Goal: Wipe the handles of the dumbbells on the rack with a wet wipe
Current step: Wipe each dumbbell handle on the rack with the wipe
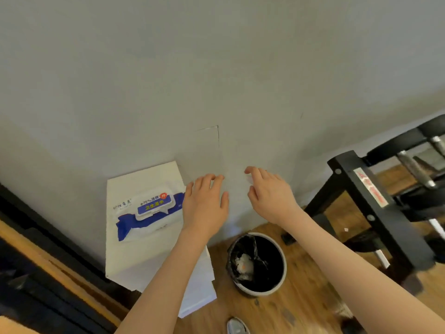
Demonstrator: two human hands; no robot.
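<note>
My left hand (204, 203) and my right hand (272, 196) are raised side by side in front of the grey wall, thumbs facing each other. A pale wet wipe (237, 201) stretches between them and is hard to tell from the wall. The finger and thumb tips of each hand pinch one side of it. A blue and white wet wipe pack (149, 210) with its lid down lies on a white box (134, 259), just left of my left hand. The black dumbbell rack (375, 203) stands at the right, and metal dumbbell handles (414, 169) show on it.
A round bin (257, 263) lined with a black bag, with crumpled white wipes inside, stands on the wooden floor below my hands. A dark bench or mat edge (36, 273) runs along the left. A shoe tip (237, 326) shows at the bottom.
</note>
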